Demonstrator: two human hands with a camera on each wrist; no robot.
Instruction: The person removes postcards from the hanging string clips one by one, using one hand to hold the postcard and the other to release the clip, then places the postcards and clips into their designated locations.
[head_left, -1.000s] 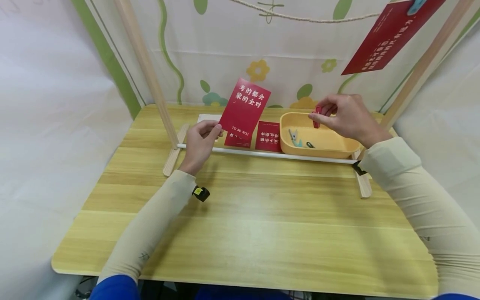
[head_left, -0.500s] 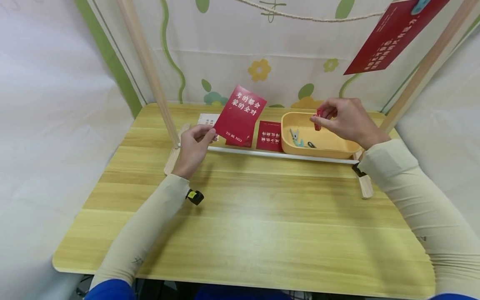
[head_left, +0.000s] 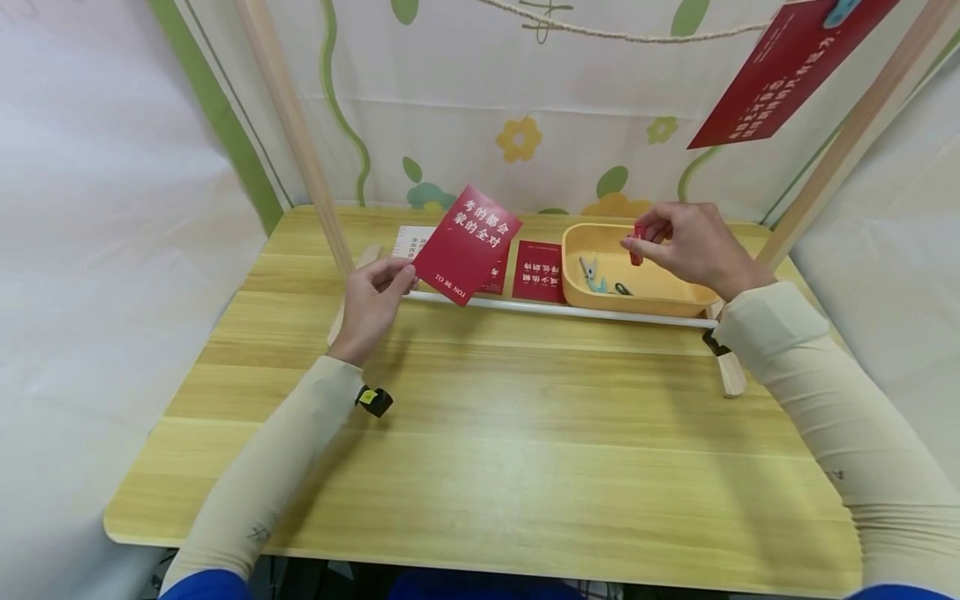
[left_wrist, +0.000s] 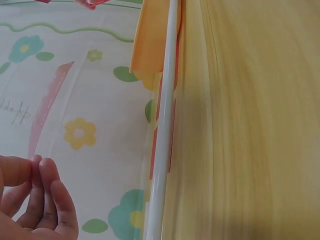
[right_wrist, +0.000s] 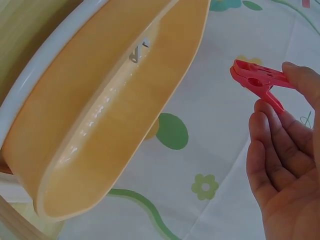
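Note:
My left hand (head_left: 372, 304) pinches a red card (head_left: 468, 244) with white lettering by its lower left corner. The card tilts above the back of the table and overlaps another red card (head_left: 494, 279) lying there. In the left wrist view the held card (left_wrist: 47, 105) shows nearly edge-on above the thumb and fingertips. Over the yellow tray (head_left: 645, 306), my right hand (head_left: 693, 246) pinches a red clothespin (head_left: 637, 244). The right wrist view shows the clothespin (right_wrist: 257, 80) with its handles between thumb and fingers.
Several clothespins (head_left: 590, 271) lie in the tray. Beside it are a red card (head_left: 538, 271) and a white card (head_left: 408, 240). A white rod (head_left: 525, 307) runs between the wooden posts. A red card (head_left: 787, 75) hangs from the rope (head_left: 600, 35) by a blue clothespin (head_left: 842, 12).
My left hand has moved left and toward me, lowering and tilting the red card. My right hand has dropped slightly, still pinching the red clothespin.

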